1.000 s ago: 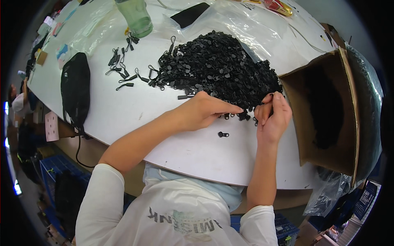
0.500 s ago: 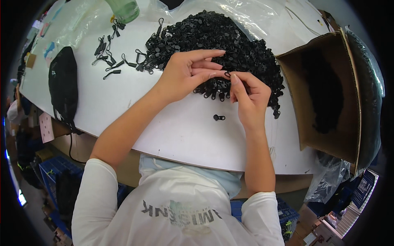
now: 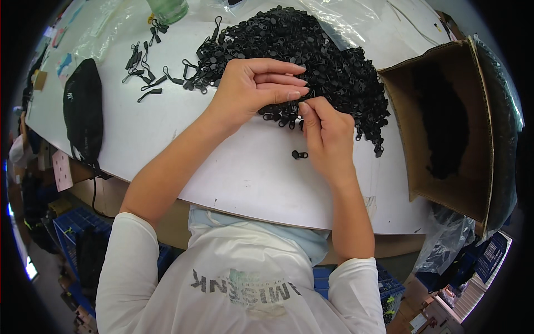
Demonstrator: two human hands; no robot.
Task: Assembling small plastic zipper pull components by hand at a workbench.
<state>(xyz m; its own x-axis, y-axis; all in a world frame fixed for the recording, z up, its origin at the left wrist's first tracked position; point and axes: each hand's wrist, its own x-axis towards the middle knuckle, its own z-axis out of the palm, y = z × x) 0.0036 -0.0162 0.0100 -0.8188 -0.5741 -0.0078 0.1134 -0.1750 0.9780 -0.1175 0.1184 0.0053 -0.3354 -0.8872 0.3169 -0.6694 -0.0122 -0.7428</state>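
Note:
My left hand [image 3: 253,89] reaches over the front of a heap of small black zipper pulls [image 3: 289,39]. Its fingers are long and close together, the thumb resting against them; whatever lies between is hidden. Just right of it and nearer me, my right hand [image 3: 328,128] pinches thumb and forefinger together at the heap's front edge. The fingertips cover what they hold, and dark pulls behind blur the outline. A single black zipper pull [image 3: 299,155] lies on the white table [image 3: 250,178], left of my right wrist.
Several black cord pulls [image 3: 146,75] with loops lie scattered left of the heap. A black pouch [image 3: 83,108] is at the table's left edge. On the right an open cardboard box [image 3: 406,161] lies on its side with dark contents. A green glass [image 3: 168,10] stands at the back.
Both hands have shifted slightly away from me, and the right has moved left. The small black loop seen between the fingertips before no longer shows clearly.

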